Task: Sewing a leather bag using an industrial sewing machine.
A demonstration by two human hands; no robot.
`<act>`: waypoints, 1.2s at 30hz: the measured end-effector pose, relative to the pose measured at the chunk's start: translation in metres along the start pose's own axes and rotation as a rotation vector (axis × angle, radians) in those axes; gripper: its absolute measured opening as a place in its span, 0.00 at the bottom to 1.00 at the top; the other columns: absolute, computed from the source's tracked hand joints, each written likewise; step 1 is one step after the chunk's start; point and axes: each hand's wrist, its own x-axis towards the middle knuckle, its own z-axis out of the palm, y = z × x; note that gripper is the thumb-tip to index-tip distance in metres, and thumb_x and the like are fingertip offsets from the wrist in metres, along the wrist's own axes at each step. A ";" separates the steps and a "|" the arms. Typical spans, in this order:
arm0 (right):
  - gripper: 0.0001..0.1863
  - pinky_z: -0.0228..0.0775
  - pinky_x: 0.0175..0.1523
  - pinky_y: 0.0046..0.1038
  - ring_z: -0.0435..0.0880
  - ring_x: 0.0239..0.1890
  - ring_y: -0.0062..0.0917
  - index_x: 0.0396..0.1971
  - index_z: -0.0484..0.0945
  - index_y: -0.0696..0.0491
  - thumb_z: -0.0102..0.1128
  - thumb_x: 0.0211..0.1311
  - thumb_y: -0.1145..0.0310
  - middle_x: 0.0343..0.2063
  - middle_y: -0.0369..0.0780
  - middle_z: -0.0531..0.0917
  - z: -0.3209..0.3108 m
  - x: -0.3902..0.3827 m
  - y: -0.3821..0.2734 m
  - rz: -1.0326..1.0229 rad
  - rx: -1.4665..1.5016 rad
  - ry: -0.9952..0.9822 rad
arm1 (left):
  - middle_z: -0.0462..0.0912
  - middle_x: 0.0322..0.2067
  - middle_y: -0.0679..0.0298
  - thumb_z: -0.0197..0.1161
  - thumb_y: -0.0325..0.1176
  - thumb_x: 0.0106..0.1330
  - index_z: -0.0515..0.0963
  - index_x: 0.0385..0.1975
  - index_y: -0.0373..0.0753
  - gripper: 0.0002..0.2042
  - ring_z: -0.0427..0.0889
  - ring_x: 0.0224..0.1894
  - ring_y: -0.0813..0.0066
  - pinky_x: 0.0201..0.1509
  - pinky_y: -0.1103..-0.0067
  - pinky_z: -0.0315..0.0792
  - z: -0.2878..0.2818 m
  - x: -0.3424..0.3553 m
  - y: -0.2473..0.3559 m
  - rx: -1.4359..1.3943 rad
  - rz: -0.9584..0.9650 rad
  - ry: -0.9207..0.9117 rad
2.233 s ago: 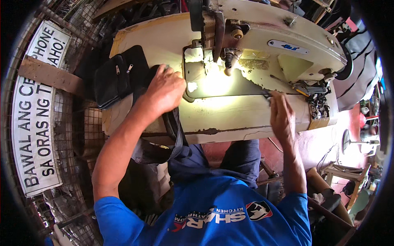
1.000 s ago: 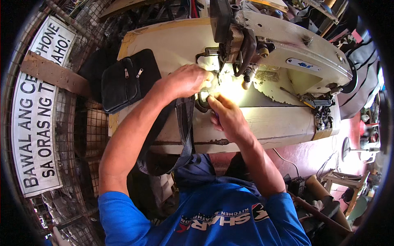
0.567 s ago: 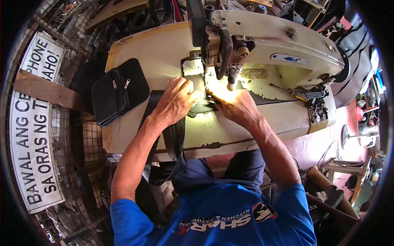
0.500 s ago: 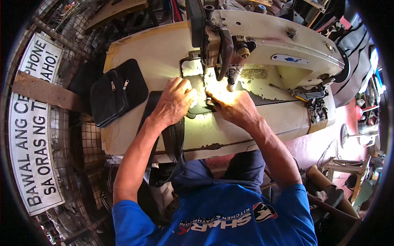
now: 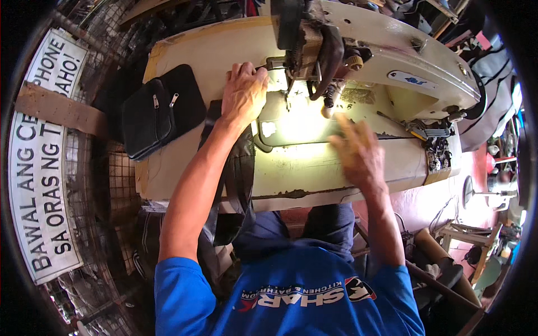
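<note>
My left hand [image 5: 245,95] is closed, knuckles up, at the left of the sewing machine's needle area. A long black strap [image 5: 240,176] runs from my lap over the table edge and up under my left wrist; the fingers look closed on it, though the grip itself is hidden. My right hand [image 5: 361,154] hovers right of the lit sewing plate, smeared by motion, fingers apart and holding nothing. Above the plate stands the head of the cream sewing machine [image 5: 386,42], its lamp glaring on the metal.
On the table's left lies a black zippered pouch [image 5: 159,112] with two zipper pulls. Small metal parts [image 5: 438,154] and tools sit at the right end. A wire mesh wall with a white sign [image 5: 42,185] stands to the left. A grey cover hangs behind the machine.
My right hand has left the needle area and moved right and toward me, fingers spreading. My left hand has shifted farther away from me. The view has also shifted slightly.
</note>
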 end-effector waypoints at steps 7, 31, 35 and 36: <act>0.28 0.68 0.57 0.43 0.74 0.53 0.42 0.62 0.76 0.48 0.63 0.59 0.66 0.55 0.43 0.74 -0.001 -0.025 0.029 -0.341 -0.193 0.277 | 0.77 0.38 0.55 0.57 0.37 0.68 0.78 0.35 0.38 0.09 0.73 0.48 0.56 0.52 0.61 0.69 0.004 0.002 0.003 -0.005 -0.014 -0.008; 0.22 0.64 0.55 0.31 0.71 0.43 0.27 0.31 0.77 0.51 0.66 0.32 0.57 0.34 0.33 0.75 -0.085 0.015 -0.141 -1.115 0.170 -0.241 | 0.75 0.53 0.56 0.71 0.38 0.65 0.66 0.61 0.31 0.30 0.72 0.56 0.71 0.61 0.73 0.68 -0.165 -0.224 0.098 -1.313 -0.477 -0.095; 0.20 0.64 0.56 0.34 0.73 0.44 0.31 0.30 0.75 0.53 0.69 0.37 0.59 0.31 0.37 0.77 -0.107 0.033 -0.173 -1.306 0.136 -0.357 | 0.82 0.45 0.58 0.74 0.37 0.61 0.73 0.55 0.30 0.27 0.77 0.51 0.71 0.57 0.73 0.71 -0.198 -0.277 0.097 -1.411 -0.761 -0.331; 0.20 0.64 0.56 0.34 0.73 0.44 0.31 0.30 0.75 0.53 0.69 0.37 0.59 0.31 0.37 0.77 -0.105 0.042 -0.172 -1.305 0.134 -0.353 | 0.83 0.44 0.57 0.75 0.39 0.59 0.75 0.53 0.30 0.27 0.79 0.50 0.70 0.55 0.73 0.72 -0.213 -0.283 0.097 -1.606 -0.818 -0.288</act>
